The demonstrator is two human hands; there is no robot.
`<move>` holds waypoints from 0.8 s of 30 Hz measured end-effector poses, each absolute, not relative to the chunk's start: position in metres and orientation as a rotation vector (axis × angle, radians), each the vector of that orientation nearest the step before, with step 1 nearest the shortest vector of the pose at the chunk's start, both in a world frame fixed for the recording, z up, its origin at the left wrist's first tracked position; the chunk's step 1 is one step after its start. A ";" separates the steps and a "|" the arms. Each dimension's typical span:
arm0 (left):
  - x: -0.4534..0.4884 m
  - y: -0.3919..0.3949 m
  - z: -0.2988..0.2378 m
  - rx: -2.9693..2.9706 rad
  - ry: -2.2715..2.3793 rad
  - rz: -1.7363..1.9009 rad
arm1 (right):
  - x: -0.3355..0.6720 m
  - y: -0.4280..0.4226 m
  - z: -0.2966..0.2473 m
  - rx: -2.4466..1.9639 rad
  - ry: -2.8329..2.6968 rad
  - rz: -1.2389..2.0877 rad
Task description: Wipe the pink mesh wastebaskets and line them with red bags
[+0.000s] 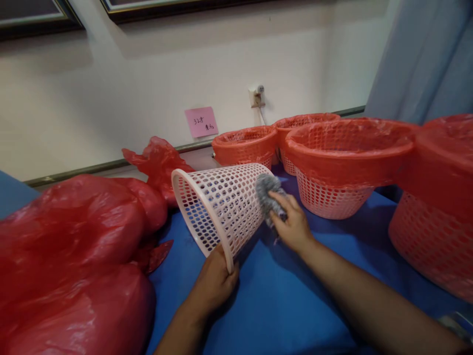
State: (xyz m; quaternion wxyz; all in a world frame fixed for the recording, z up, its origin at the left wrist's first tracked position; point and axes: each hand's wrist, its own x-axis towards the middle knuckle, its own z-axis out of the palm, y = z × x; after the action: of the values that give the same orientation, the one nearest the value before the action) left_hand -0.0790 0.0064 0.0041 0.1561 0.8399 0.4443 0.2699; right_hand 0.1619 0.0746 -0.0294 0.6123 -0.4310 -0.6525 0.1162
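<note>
A white perforated plastic wastebasket (236, 202) is tipped on its side above the blue tabletop (273, 301), its mouth facing left. My left hand (214, 281) grips the basket's rim at the lower front, fingers partly inside the mouth. In my right hand (291, 222) is a grey fluffy cleaning cloth (268, 192), pressed against the outside of the basket near its base. The thumb and fingers are closed around the cloth, which hides part of the basket's bottom.
Red-lined baskets stand at the back (244, 140) and right (332, 197), with another (436, 241) at the right edge. Full red plastic bags (81, 246) crowd the left. On the wall are a pink note (201, 122) and a socket (257, 98). A grey-blue curtain (421, 59) hangs at right.
</note>
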 end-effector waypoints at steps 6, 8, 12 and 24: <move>-0.082 0.009 -0.003 2.439 1.302 0.638 | 0.181 0.107 -0.035 -1.271 -1.248 0.454; -0.082 0.009 -0.003 2.446 1.321 0.593 | 0.175 0.091 -0.028 -1.150 -1.360 0.364; -0.077 0.006 -0.001 2.404 1.284 0.593 | 0.159 0.047 -0.011 -0.679 -1.716 0.185; -0.087 0.002 -0.003 1.993 1.182 1.109 | 0.157 0.059 -0.021 -0.886 -1.653 0.234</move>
State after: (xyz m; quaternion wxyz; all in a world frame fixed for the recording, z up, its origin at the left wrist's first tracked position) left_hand -0.0871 0.0018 -0.0033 0.2825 0.7441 0.4415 0.4141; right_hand 0.1571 0.0593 -0.0212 0.5857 -0.3800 -0.7089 0.1005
